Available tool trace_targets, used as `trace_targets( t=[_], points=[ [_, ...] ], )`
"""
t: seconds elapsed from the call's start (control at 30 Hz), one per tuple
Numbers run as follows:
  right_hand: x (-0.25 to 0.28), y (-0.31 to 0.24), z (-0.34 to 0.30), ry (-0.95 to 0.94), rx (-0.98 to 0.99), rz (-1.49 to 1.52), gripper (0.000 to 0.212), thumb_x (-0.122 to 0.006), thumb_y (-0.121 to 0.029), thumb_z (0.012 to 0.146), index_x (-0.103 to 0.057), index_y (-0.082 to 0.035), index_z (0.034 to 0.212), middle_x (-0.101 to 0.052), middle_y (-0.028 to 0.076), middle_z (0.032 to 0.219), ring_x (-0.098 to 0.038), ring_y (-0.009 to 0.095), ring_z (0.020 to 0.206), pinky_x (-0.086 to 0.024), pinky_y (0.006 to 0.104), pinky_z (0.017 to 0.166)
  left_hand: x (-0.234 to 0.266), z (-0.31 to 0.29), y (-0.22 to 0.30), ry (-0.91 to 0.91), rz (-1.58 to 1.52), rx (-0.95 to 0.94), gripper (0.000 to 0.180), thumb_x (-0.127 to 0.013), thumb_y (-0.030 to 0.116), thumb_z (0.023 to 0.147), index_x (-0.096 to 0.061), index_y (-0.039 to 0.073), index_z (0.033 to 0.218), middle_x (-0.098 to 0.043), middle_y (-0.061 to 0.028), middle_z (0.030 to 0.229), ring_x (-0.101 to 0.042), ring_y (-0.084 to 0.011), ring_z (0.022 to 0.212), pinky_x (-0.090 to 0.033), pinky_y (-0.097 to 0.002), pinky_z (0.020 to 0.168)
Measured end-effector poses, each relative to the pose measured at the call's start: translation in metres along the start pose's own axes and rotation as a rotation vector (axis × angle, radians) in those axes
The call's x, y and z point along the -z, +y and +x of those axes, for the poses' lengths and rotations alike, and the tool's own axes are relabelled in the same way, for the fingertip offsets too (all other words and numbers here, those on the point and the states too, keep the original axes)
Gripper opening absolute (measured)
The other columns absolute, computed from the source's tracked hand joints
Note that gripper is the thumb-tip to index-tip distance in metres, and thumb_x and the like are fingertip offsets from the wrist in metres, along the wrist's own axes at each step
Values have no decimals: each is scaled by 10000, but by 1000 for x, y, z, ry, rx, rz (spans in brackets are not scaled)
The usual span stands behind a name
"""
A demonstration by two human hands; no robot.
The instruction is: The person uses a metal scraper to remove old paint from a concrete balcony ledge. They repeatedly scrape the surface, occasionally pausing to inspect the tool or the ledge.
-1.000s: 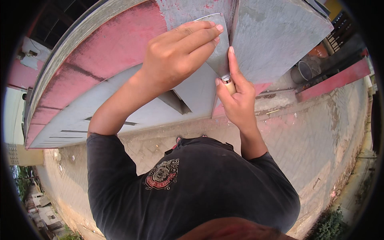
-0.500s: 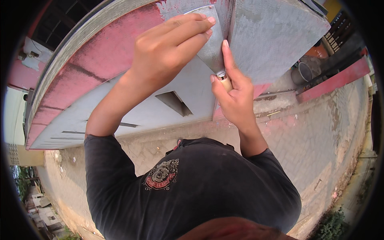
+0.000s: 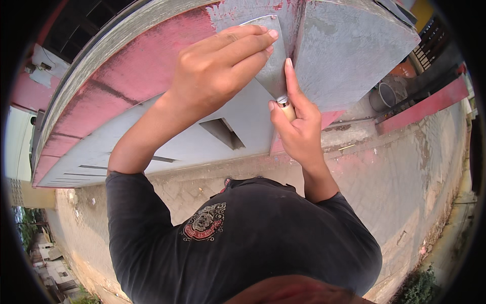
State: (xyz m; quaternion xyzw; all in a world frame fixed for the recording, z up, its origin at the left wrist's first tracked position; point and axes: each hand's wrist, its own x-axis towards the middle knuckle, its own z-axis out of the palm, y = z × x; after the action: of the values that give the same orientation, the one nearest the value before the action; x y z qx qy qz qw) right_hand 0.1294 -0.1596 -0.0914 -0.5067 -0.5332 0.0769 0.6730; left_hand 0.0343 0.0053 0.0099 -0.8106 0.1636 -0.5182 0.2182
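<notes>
A scraper (image 3: 276, 68) with a wide metal blade and a pale wooden handle lies against the grey face of a wall (image 3: 253, 12), close to an inner corner. My right hand (image 3: 305, 129) is wrapped round its handle, with the index finger stretched along the blade's side. The fingers of my left hand (image 3: 215, 66) are pressed together on the blade, near its wide far edge; the left thumb is hidden. Along the blade's far edge, red paint streaks mark the grey coat. Left of it the wall's upper band (image 3: 152, 55) is pink.
Right of the corner stands a grey side panel (image 3: 349, 50). A diamond-shaped opening (image 3: 223, 133) pierces the wall below my left forearm. Beyond the panel are a bucket (image 3: 383, 96) and a low pink wall (image 3: 425, 104). Paving (image 3: 364, 167) runs along the wall's foot.
Both hands and the scraper appear slightly lower and farther right, and the wall in view has shifted similarly. The grip of each hand looks the same.
</notes>
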Motion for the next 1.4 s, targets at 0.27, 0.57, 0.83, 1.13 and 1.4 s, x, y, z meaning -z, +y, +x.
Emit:
trace_targets(
  t=[0.27, 0.57, 0.83, 1.13, 1.4],
  points=[
    [1, -2, -7, -24, -112, 41, 728, -572, 84, 926, -338, 19, 1612, -614, 10, 1160, -467, 21, 794, -431, 177, 728, -2, -6, 0, -25, -20, 9, 57, -748, 65, 770, -718, 74, 818, -769, 2, 1009, -765, -162, 941, -602, -252, 703],
    [-4, 1, -5, 24, -90, 34, 729, -595, 62, 923, -376, -42, 1611, -577, 6, 822, -461, 33, 697, -437, 201, 667, -3, -2, 0, 12, 9, -25, 82, -750, 70, 750, -726, 68, 828, -772, -1, 1014, -765, -170, 944, -610, -255, 716],
    [-2, -1, 0, 32, -89, 86, 738, -569, 90, 925, -333, 8, 1618, -603, -13, 1095, -457, 13, 755, -411, 175, 690, -3, 5, -2, 1, -3, -1, 72, -748, 78, 750, -723, 71, 817, -771, 8, 1000, -765, -166, 944, -602, -249, 707],
    [0, -5, -2, 24, -168, 166, 715, -591, 41, 938, -359, -19, 1612, -671, 61, 1173, -484, 42, 785, -472, 212, 740, 9, 10, 8, -79, -42, 102, 191, -782, -40, 701, -756, 41, 872, -788, -20, 1031, -767, -207, 992, -635, -301, 790],
    [2, -4, -5, -13, -138, 87, 719, -596, 36, 935, -375, -53, 1613, -549, 6, 837, -447, 43, 714, -422, 201, 668, 3, 0, 5, -58, 13, 57, 85, -746, 72, 778, -744, 82, 863, -773, 10, 1013, -763, -156, 963, -596, -254, 685]
  ],
)
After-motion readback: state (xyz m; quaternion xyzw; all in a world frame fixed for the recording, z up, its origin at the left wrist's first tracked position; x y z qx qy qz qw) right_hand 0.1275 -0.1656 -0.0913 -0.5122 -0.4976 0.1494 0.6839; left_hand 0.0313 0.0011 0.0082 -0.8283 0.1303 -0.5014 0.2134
